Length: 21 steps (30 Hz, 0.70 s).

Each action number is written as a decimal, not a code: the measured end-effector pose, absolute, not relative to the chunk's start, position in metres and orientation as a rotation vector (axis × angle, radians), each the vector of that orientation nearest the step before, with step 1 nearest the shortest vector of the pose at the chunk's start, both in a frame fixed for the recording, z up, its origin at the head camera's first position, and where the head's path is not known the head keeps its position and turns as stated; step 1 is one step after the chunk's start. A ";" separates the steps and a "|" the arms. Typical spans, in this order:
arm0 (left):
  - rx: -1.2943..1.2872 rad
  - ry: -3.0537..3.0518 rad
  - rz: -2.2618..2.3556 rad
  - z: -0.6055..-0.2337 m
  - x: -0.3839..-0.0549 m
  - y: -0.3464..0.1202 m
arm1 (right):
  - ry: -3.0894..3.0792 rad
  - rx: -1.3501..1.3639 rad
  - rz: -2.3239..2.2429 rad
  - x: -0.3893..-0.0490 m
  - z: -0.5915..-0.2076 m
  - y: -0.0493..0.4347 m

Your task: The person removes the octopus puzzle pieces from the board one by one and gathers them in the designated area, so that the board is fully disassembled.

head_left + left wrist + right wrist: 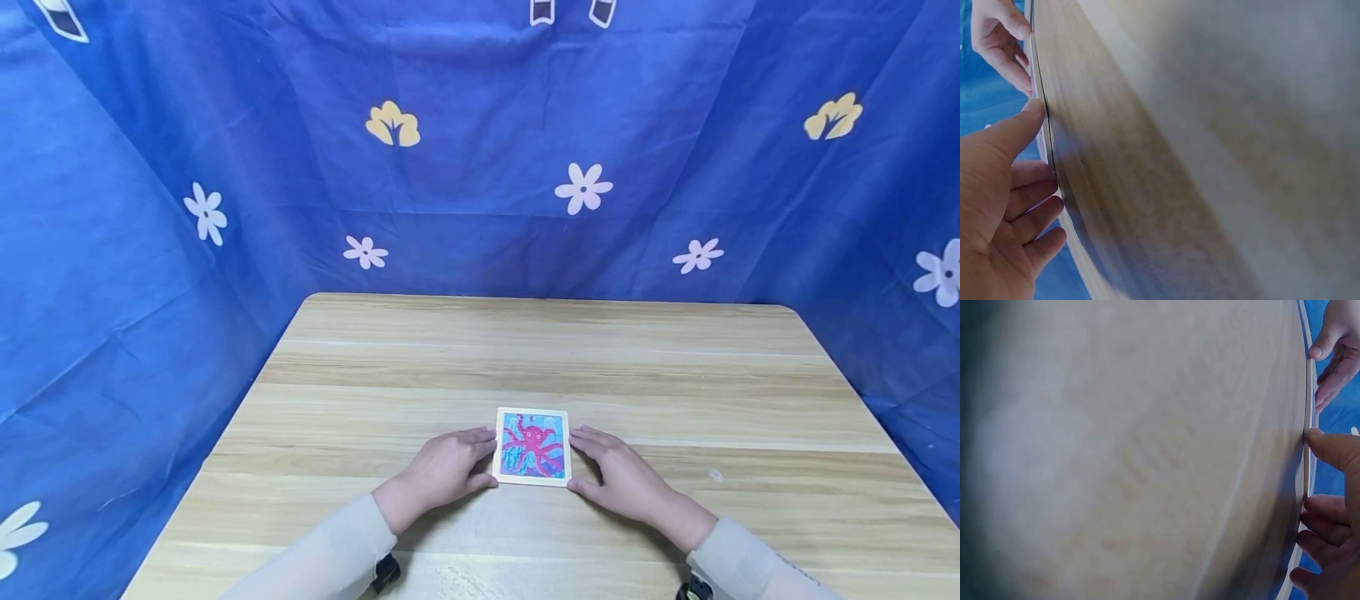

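Note:
A small square octopus puzzle (532,446) lies flat on the table, with a pink octopus on blue inside a pale frame. At its left edge, my left hand (445,468) touches the frame with thumb and fingertips. Opposite, my right hand (626,479) touches the right edge in the same way. The left wrist view shows the thumb and relaxed fingers of the left hand (1004,194) along the thin frame edge. In the right wrist view the right hand (1338,512) has its thumb and fingertips along that edge too. Neither hand wraps round the puzzle.
The wood-grain table (540,350) has rounded far corners. A blue cloth (480,183) with white and yellow flower prints hangs behind it and along both sides. Dark wrist straps (386,573) show below both pale sleeves (322,550).

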<state>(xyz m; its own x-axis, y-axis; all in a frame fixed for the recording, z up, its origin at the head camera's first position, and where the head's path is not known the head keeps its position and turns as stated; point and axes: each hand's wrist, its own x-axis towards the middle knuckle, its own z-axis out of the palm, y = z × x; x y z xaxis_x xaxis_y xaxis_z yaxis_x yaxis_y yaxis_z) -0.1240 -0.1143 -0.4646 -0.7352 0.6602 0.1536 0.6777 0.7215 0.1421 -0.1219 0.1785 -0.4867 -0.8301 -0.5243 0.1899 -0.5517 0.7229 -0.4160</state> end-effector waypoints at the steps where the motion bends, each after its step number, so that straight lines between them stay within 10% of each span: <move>1: -1.100 -2.832 -0.293 -0.465 -0.124 -0.114 | -2.861 0.894 0.717 -0.122 -0.487 0.179; 21: -1.142 -2.814 -0.350 -0.466 -0.124 -0.121 | -2.823 0.761 0.829 -0.151 -0.483 0.174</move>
